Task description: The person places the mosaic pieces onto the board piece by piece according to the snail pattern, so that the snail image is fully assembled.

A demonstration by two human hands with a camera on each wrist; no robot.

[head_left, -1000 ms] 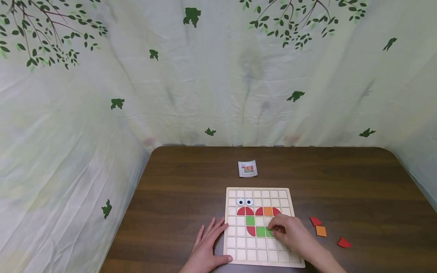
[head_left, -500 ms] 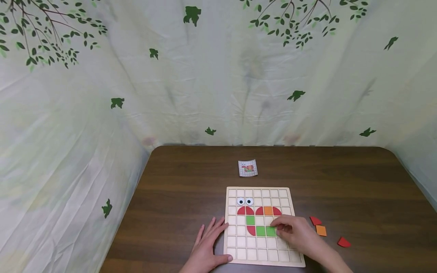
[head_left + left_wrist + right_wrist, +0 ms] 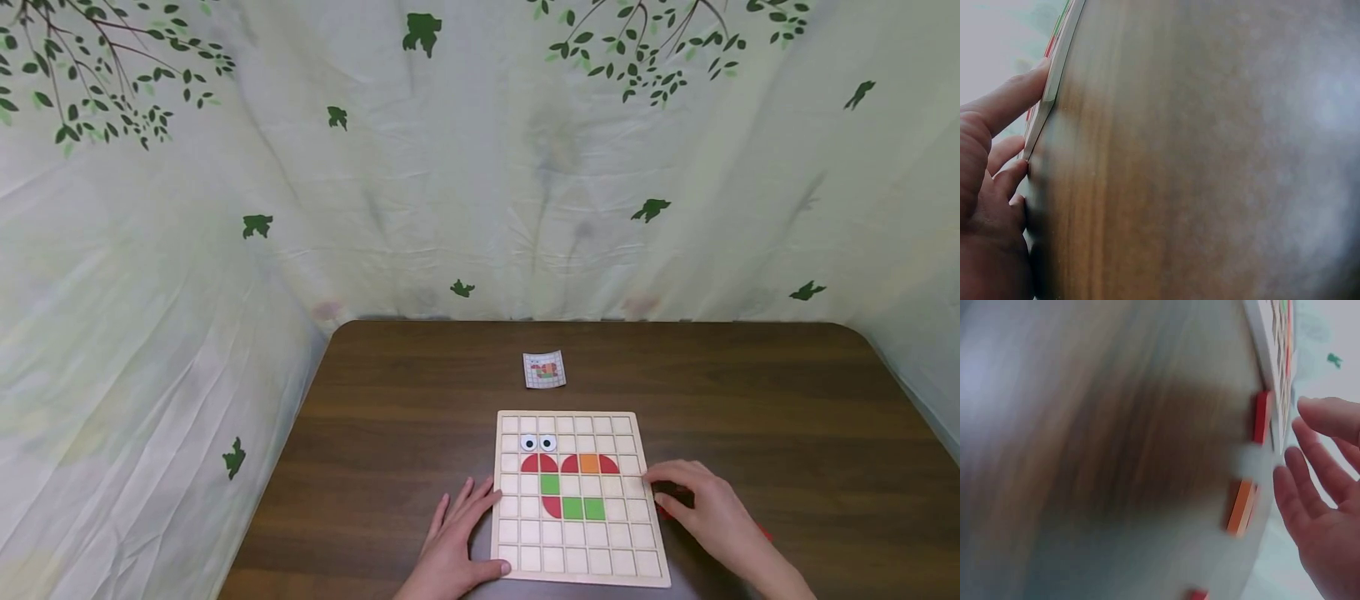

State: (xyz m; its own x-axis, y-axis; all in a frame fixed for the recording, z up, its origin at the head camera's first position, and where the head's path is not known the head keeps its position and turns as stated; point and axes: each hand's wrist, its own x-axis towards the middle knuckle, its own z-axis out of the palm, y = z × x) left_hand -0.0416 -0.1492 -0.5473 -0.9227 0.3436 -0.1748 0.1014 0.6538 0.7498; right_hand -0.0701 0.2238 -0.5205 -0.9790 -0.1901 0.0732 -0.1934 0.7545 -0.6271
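Note:
A pale wooden grid board [image 3: 572,556] lies on the table, holding two eye tiles [image 3: 548,443], several red quarter-circle tiles [image 3: 551,507], an orange square tile [image 3: 588,464] and green square tiles [image 3: 572,508]. My left hand [image 3: 453,546] rests at the board's left edge, fingers spread and fairly straight, thumb at the near left corner. Just off the right edge, my right hand [image 3: 708,508] hovers with loosely bent fingers and nothing between them. Under it in the right wrist view lie a red block [image 3: 1262,417], an orange block [image 3: 1241,507] and another red block [image 3: 1198,595].
A small picture card [image 3: 543,370] with a coloured pattern on a grid lies beyond the board. The brown table [image 3: 405,400] reaches back to a pale curtain [image 3: 480,167] printed with leaves.
My right hand has let go of the second green square in the lower row and moved right, off the board, over the loose pieces. My left hand stays in place.

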